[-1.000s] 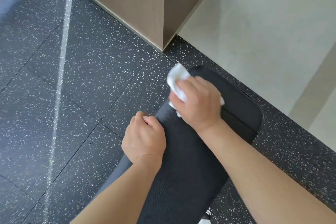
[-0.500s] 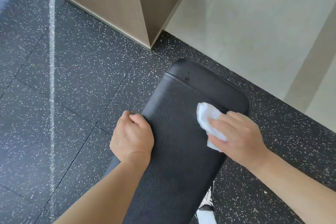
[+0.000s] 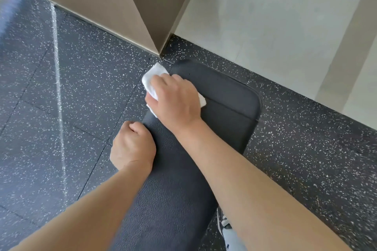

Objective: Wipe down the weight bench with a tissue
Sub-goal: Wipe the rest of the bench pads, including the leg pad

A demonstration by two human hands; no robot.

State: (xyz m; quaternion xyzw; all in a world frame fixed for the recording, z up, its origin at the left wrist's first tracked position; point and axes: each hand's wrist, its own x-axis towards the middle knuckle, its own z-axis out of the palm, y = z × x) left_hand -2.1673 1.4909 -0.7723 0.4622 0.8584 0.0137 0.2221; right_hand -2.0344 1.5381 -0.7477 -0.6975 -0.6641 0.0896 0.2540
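Note:
A black padded weight bench [image 3: 228,108] runs from the bottom of the view up toward the wall. My right hand [image 3: 175,102] holds a folded white tissue [image 3: 152,78] against the bench's far left corner, and the tissue sticks out past the fingers over the edge. My left hand [image 3: 132,146] grips the bench's left edge just below it, fingers curled round the side of the pad. Both forearms cross the lower part of the pad.
Black speckled rubber flooring [image 3: 71,108] surrounds the bench. A beige wooden column [image 3: 126,6] stands just beyond the bench's far end. Pale tile floor [image 3: 275,26] lies at the right. A shoe [image 3: 226,228] shows beside the bench at the bottom.
My right hand has swept the tissue from the bench's right side across to its far left corner. My left hand has kept its grip on the left edge.

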